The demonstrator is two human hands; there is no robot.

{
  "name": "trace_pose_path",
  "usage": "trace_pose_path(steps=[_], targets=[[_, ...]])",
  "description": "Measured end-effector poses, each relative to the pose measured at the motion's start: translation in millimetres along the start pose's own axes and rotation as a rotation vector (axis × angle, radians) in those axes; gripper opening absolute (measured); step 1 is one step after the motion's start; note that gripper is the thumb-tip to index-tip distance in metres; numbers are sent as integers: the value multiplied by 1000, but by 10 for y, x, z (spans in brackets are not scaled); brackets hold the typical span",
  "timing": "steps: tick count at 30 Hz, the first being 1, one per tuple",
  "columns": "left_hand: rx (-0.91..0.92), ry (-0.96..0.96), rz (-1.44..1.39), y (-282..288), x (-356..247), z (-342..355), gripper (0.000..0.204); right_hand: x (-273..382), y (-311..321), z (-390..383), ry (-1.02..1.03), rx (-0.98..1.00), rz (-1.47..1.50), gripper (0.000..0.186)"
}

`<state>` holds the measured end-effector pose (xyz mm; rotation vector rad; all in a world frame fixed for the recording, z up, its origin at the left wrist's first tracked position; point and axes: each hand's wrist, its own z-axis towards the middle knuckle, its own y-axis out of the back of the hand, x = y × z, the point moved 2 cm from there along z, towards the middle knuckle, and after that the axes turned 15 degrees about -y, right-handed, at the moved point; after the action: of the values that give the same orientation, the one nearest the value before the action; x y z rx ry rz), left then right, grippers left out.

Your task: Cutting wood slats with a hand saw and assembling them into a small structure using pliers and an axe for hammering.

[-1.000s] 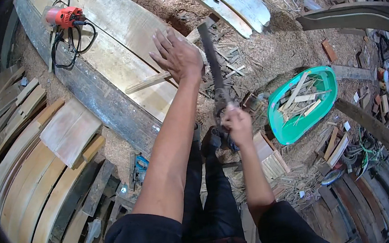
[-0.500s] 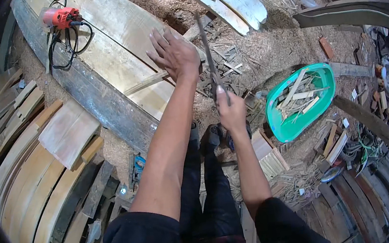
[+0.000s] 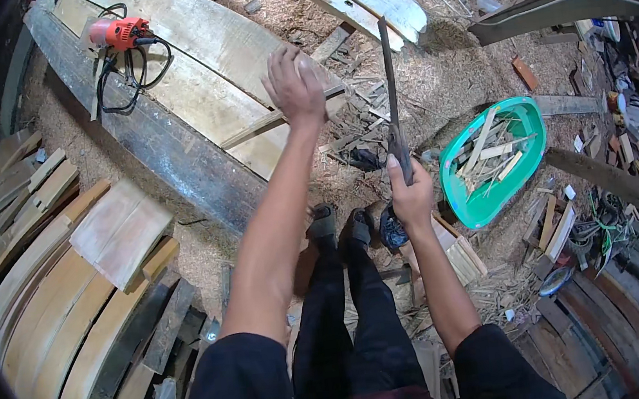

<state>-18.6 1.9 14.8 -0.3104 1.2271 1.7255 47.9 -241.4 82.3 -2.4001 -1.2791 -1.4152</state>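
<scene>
Head view: the right hand (image 3: 411, 195) has its fingers wrapped round one saw (image 3: 389, 73), blade pointing beyond them; the left hand (image 3: 298, 95), fingers slightly parted, is over one wooden strip (image 3: 250, 133), contact unclear. Left of both hands' fingers: one red power tool (image 3: 119, 33); right: one green tub (image 3: 482, 210).

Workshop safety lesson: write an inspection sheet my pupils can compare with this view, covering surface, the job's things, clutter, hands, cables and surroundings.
Surface: pale planks, joined edges visible.
Job's things: wood strip across the planks; saw upright in view, apart from the strip.
Clutter: scraps on the floor; green basin holding offcuts.
Hands: left hand open above the strip, contact unclear; right hand gripping the saw.
Cables: black cord looped beside red power tool.
Surroundings: curved boards at left.
</scene>
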Motion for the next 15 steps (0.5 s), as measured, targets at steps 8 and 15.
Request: trace_pose_path(steps=[8, 15], targets=[[444, -470, 26, 775, -98, -417, 25, -125, 9, -290, 4, -126, 39, 30], [367, -523, -423, 1296, -1409, -290, 17, 345, 535, -763, 0, -212, 336, 21]])
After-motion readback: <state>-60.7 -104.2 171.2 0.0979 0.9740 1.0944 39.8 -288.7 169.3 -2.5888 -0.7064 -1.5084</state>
